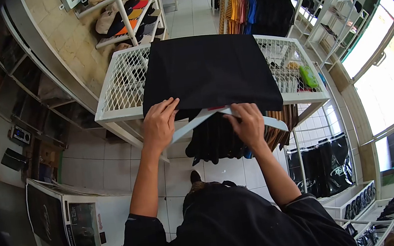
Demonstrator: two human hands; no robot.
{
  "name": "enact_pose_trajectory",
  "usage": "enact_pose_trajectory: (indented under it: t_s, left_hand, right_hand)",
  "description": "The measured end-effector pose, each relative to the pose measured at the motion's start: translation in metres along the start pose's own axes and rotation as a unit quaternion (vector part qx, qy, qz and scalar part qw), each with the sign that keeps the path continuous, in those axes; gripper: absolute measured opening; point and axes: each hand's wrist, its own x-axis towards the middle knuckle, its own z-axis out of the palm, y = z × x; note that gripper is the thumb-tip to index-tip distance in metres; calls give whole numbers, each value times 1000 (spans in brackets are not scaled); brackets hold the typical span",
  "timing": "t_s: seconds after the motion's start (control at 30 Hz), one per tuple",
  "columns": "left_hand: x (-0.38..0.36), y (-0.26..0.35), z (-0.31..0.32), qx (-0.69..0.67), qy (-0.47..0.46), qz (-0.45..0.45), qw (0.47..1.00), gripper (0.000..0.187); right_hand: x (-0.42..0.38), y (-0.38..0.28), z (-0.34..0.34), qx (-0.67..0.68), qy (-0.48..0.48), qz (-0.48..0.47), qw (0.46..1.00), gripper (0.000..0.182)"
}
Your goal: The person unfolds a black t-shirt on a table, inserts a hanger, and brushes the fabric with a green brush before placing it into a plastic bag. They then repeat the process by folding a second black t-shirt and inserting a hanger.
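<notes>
A black garment lies flat across the top of the white mesh rack, its near edge hanging a little over the front rail. My left hand grips the near left corner of that edge, fingers on top and the thumb mostly hidden. In my right hand is a pale blue clothes hanger, held near its middle. The hanger's arms slope down to both sides, the left one ending close to my left hand. Its upper middle sits at the garment's near edge, beside a small red patch. The hook is not visible.
The white mesh rack stands before me, with dark clothes hanging beneath. A bright green packet is at its right. Cap shelves stand back left, a clothes rail with coloured shirts behind. A white cabinet is at lower left.
</notes>
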Motion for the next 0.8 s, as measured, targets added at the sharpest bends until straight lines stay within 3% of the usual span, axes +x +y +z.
enact_pose_trajectory:
  t_s: [0.13, 0.5, 0.8]
  left_hand:
    - [-2, 1, -2, -15, 2, -17, 1000, 30]
    - [-16, 0, 2, 7, -10, -24, 1000, 34]
    - [-22, 1, 4, 14, -63, -32, 997, 31]
  right_hand:
    - [8, 17, -18, -18, 20, 147, 989, 40]
    - [57, 24, 1, -107, -2, 148, 983, 52]
    - [63, 24, 26, -51, -51, 164, 984, 49]
